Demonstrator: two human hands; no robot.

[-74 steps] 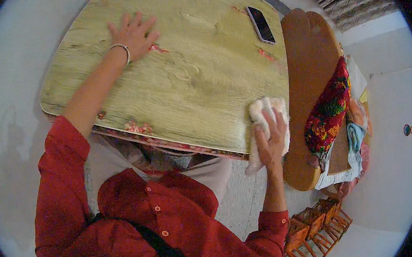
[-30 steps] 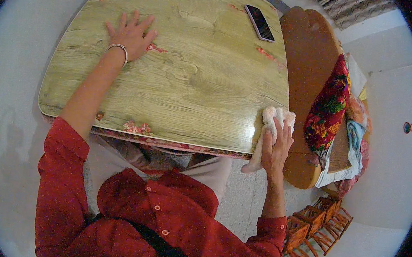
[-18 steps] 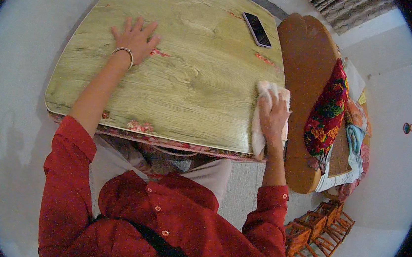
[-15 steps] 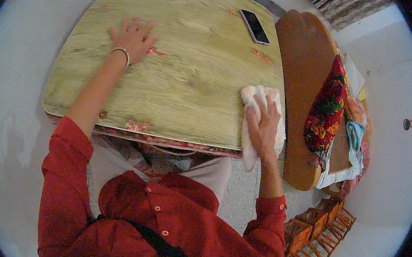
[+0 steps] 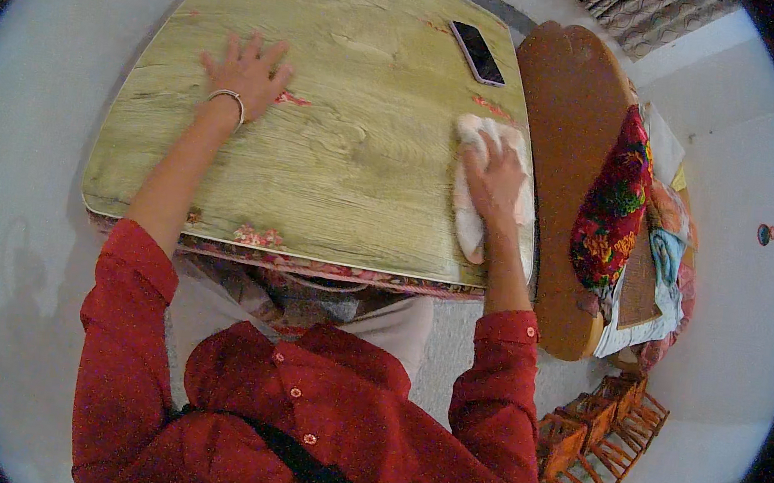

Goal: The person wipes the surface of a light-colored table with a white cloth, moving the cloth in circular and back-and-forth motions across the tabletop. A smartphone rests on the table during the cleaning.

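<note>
My left hand [image 5: 248,76] lies palm down with fingers spread on the green wood-patterned table top [image 5: 346,182], left of the middle, a bangle round its wrist. Near the right edge, my right hand [image 5: 497,179] presses on a white fluffy cloth [image 5: 466,214] and grips it, fingers curved over its folds. The cloth lies flat against the surface and sticks out on both sides of the hand. Beyond it, a smartphone [image 5: 478,53] with a dark screen and a pale rim rests at the far right of the top.
A brown padded seat [image 5: 563,156] stands close along the table's right side. On it lie a red flowered cushion [image 5: 612,203] and piled fabrics [image 5: 670,250]. Small wooden chairs [image 5: 592,438] stand at the lower right. A patterned curtain [image 5: 651,15] hangs at the far right.
My right hand has slid the cloth away from me, up along the table's right side; its tail no longer hangs over the near edge. My left hand stays in place.
</note>
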